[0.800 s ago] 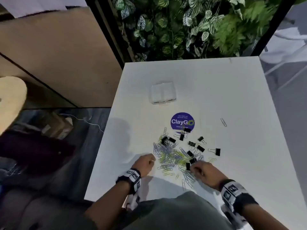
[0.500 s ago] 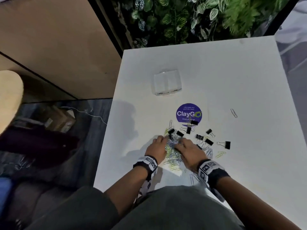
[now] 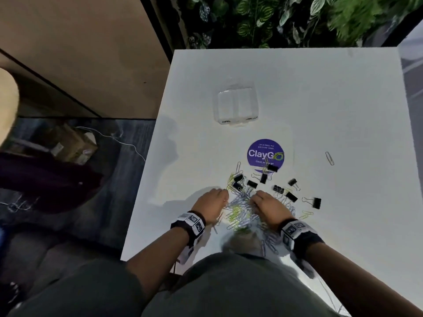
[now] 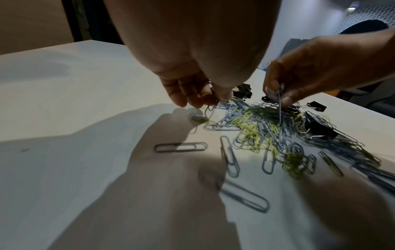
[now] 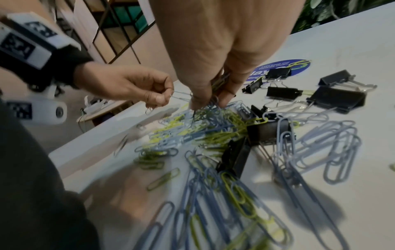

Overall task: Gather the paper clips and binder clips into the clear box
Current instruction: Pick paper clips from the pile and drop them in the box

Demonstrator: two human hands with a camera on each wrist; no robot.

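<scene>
A heap of blue and yellow paper clips (image 3: 240,208) (image 4: 260,132) (image 5: 192,132) lies near the table's front edge, with several black binder clips (image 3: 317,202) (image 5: 337,98) among and behind it. My left hand (image 3: 211,203) (image 4: 198,94) (image 5: 158,94) pinches a few paper clips at the heap's left side. On the heap's right side my right hand (image 3: 266,205) (image 5: 211,94) (image 4: 280,94) has its fingers curled round a bunch of paper clips. The clear box (image 3: 237,106) stands empty-looking farther back.
A purple round sticker (image 3: 265,155) lies on the white table (image 3: 343,110) between heap and box. One stray paper clip (image 3: 329,158) lies to the right. Foliage stands behind the table's far edge; the floor drops off at the left edge.
Both hands moved inward and forward from the heap's near corners into its middle and closed on paper clips. My head tilted down and closer.
</scene>
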